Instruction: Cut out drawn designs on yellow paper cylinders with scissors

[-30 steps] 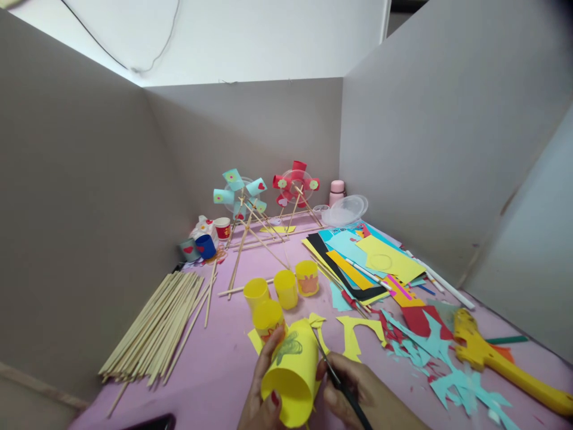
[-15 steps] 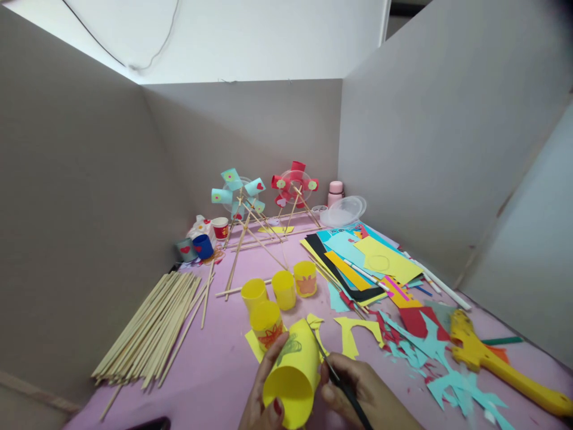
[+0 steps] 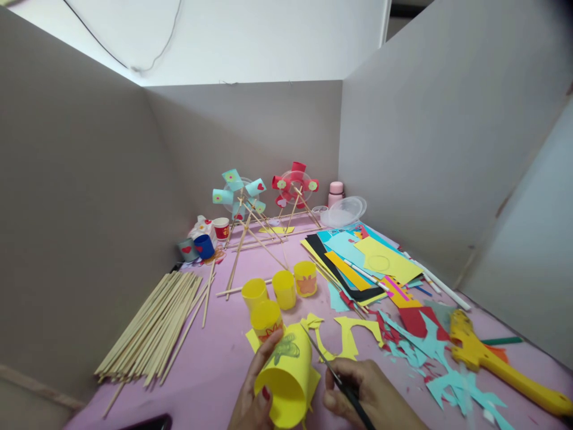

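Observation:
Low in the middle, my left hand (image 3: 256, 382) grips a yellow paper cylinder (image 3: 290, 376) lying on its side, its open end toward me. A green drawing marks the cylinder's upper side. My right hand (image 3: 358, 388) is closed around a slim, pointed tool with a black handle (image 3: 351, 399); its exact kind is unclear. The tool's dark tip is by the cylinder's far right edge; whether it touches cannot be told. Just beyond my left fingers stands a yellow paper cup with a red drawing (image 3: 265, 319), with more yellow cups (image 3: 283, 289) behind.
Wooden sticks (image 3: 152, 328) lie at left. Two stick-framed wheels, one light blue (image 3: 242, 197) and one red (image 3: 296, 185), stand at the back. Coloured paper sheets (image 3: 380, 257), paper scraps (image 3: 430, 346) and a yellow glue gun (image 3: 487, 361) occupy the right. Grey panels (image 3: 242, 131) enclose the table.
The yellow cylinder and my left hand have shifted slightly left and toward me. The tool's tip has moved a little left, while my right hand has stayed nearly in place.

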### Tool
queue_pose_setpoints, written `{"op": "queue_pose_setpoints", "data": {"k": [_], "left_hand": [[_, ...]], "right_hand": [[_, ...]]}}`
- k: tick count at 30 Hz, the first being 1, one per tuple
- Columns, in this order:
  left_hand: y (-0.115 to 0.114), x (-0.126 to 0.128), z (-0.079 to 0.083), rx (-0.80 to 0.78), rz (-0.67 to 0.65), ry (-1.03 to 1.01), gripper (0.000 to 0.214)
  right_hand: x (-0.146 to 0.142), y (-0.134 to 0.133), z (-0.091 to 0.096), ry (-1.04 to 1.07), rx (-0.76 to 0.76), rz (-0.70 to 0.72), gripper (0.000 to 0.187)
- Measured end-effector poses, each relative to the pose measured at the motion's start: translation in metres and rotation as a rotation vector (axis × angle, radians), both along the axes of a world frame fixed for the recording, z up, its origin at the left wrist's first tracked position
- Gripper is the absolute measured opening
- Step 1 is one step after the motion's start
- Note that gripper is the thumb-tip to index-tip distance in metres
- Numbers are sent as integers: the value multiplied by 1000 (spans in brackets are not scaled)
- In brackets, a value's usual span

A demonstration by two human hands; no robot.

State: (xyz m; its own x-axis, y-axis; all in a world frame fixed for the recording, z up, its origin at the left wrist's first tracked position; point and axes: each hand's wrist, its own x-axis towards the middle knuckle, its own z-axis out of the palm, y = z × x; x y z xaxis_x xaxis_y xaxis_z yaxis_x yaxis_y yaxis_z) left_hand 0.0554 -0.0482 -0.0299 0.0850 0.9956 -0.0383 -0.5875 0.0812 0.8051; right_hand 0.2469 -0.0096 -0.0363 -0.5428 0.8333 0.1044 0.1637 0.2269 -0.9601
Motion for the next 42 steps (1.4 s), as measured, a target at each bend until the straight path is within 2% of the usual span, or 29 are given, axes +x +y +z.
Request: {"op": "queue_pose_setpoints", "data": {"k": [11, 20, 27, 35, 39, 42], "left_hand": [[1, 0, -3, -29, 39, -80, 57], [-5, 8, 10, -1, -1, -49, 55], [-3, 6, 8, -25, -3, -66, 53], [-8, 10, 14, -64, 23, -105, 54], [-8, 7, 16, -84, -4, -96, 51], [-9, 6, 19, -84, -17, -94, 59]], "right_hand": [[1, -1, 3, 9, -9, 76, 54], [2, -1, 0, -18, -16, 49, 57], [4, 0, 1, -28, -6, 56, 52], [5, 1, 2, -19, 0, 63, 47], [5, 0, -1, -67, 18, 41, 45], [5, 0, -5, -103, 36, 16, 44]]}}
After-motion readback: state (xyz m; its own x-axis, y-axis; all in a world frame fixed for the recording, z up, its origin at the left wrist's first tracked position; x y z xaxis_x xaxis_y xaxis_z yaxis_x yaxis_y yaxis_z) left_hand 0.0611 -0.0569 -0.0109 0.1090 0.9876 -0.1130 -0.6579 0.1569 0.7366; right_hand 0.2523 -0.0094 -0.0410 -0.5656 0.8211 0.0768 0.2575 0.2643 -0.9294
